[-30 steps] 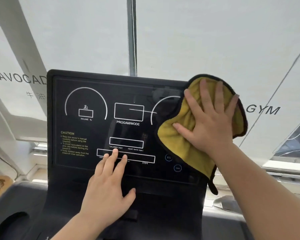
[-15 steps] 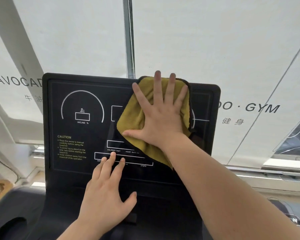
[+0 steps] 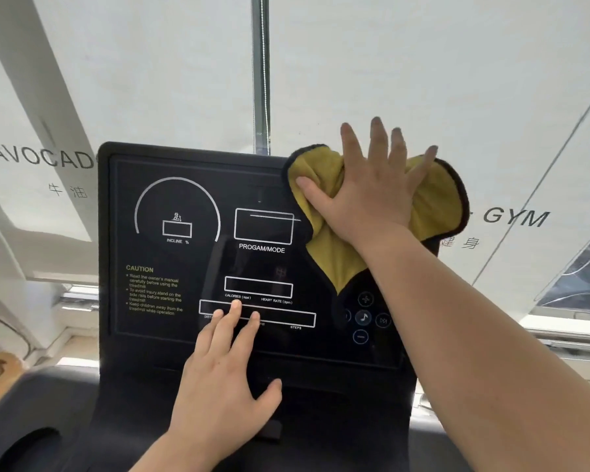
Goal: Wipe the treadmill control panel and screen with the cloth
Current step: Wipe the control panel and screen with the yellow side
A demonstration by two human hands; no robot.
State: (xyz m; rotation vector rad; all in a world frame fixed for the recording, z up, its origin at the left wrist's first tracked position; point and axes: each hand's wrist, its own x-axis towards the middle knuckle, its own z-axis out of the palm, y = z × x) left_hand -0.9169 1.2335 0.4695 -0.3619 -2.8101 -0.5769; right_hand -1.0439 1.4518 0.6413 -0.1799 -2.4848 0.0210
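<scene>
Your right hand (image 3: 365,202) presses the yellow cloth (image 3: 324,253) flat, fingers spread, on the panel's (image 3: 171,338) upper right corner (left hand (image 3: 218,386) open, empty, bracing below).

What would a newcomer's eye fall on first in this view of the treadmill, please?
The yellow cloth with its dark edge stands out, pressed flat by the right hand on the upper right corner of the black control panel. Lower down, the left hand rests spread on the panel's bottom edge, fingertips on the long readout box. White outlines and yellow CAUTION text mark the left side.
</scene>
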